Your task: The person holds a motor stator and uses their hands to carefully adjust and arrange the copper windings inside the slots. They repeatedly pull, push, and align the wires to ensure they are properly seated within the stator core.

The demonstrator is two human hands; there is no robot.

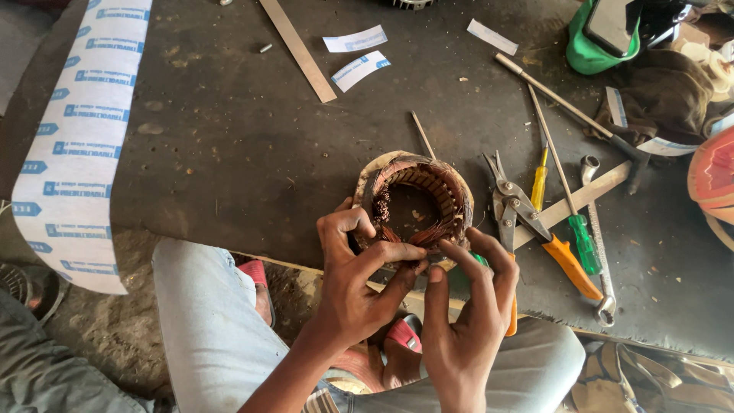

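A round motor stator [417,199] with copper wire windings rests at the near edge of a dark work surface [229,153]. My left hand [355,283] grips its near rim, with the fingertips on the copper coil. My right hand [466,313] touches the same near edge and holds a tool with a green and orange handle [511,317], mostly hidden by the fingers. Both hands meet at the stator's front side.
Right of the stator lie tin snips with orange handles [535,229], a yellow screwdriver [539,183], a green screwdriver [582,241], a wrench [600,252] and a hammer [589,122]. A long white printed strip [76,138] lies at left. Paper slips [355,40] and a wooden slat [298,50] lie beyond.
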